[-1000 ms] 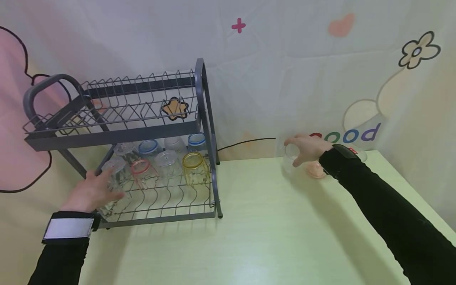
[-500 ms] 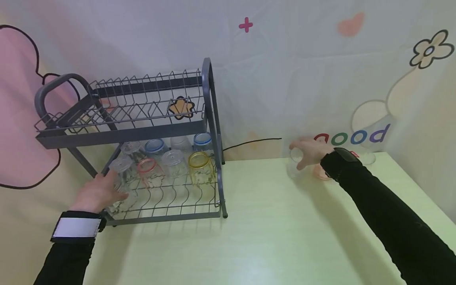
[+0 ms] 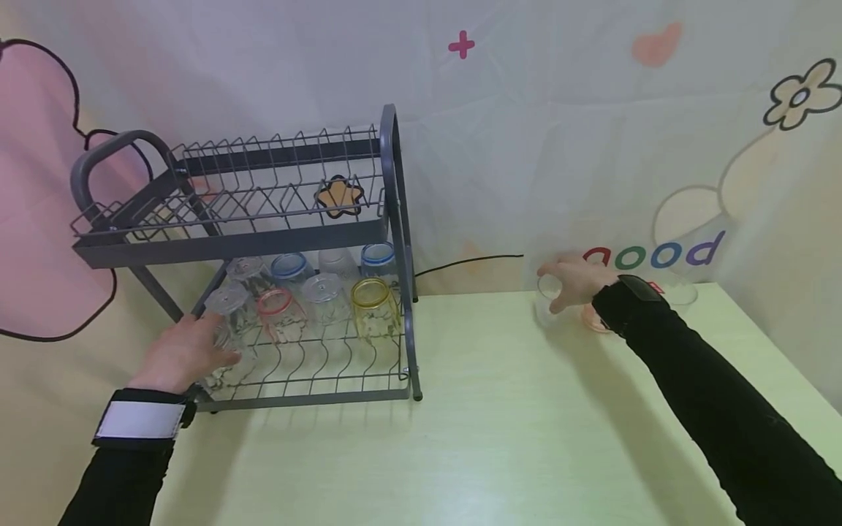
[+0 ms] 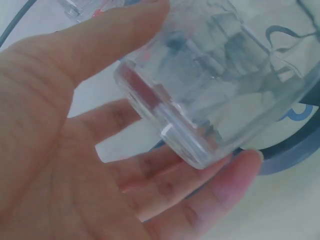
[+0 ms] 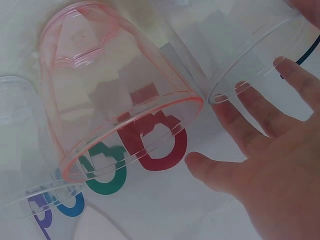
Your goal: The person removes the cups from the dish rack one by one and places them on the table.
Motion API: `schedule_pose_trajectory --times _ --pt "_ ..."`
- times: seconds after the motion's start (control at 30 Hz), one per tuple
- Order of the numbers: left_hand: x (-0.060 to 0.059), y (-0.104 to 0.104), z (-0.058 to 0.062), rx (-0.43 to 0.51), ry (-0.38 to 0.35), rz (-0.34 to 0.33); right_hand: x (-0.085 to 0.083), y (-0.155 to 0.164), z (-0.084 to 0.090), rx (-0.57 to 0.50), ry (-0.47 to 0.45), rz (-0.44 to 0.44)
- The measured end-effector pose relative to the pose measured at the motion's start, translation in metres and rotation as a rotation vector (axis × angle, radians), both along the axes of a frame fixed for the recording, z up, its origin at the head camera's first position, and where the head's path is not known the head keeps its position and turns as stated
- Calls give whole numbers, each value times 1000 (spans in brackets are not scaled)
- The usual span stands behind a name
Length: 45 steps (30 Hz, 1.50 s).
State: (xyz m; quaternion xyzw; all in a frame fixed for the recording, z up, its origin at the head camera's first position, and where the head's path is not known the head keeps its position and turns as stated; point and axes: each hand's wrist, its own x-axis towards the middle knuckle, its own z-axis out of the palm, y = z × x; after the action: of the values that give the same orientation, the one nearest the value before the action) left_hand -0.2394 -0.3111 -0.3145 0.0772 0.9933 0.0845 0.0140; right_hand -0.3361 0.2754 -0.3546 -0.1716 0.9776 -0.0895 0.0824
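Observation:
My left hand (image 3: 187,352) holds a clear glass (image 4: 215,75) at the front left of the rack's lower tier. In the left wrist view its thumb overlaps the near side and its fingers reach round behind the thick edge. My right hand (image 3: 574,280) grips a clear cup (image 3: 544,310) by its rim near the wall. In the right wrist view its fingertips (image 5: 242,87) lie along that rim, with the thumb at the top right corner. A pink-tinted cup (image 5: 120,75) stands close beside the held cup, partly behind the hand in the head view.
A grey two-tier dish rack (image 3: 230,252) stands at the left of the pale table (image 3: 473,409). Its lower tier holds several glasses, including a yellow one (image 3: 375,310) and a pink-rimmed one (image 3: 281,318). Another clear cup (image 5: 17,145) stands beyond the pink cup, near the wall.
The head view has turned slightly left, so the rack and table appear farther right. Both hands stay at the same glass and cup.

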Motion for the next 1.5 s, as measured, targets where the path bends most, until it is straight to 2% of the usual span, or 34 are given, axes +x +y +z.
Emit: schedule_pose_trajectory --times 0.27,0.43,0.53,0.77,0.97,1.2,1.5 --pt "0 7 -4 -12 41 -9 7 12 3 -63 51 20" --pt "0 14 -6 -16 63 -22 12 22 18 -73 107 3" --pt "2 16 -5 -6 70 -27 18 25 29 -104 145 32" --pt "14 22 -3 23 155 -45 42 22 48 -213 212 73" --pt "26 34 1 122 208 -63 69 10 58 -342 276 91" --pt "33 48 6 309 145 -85 99 4 57 -518 352 106" --pt "47 69 7 520 146 -69 129 -10 44 -820 379 251"
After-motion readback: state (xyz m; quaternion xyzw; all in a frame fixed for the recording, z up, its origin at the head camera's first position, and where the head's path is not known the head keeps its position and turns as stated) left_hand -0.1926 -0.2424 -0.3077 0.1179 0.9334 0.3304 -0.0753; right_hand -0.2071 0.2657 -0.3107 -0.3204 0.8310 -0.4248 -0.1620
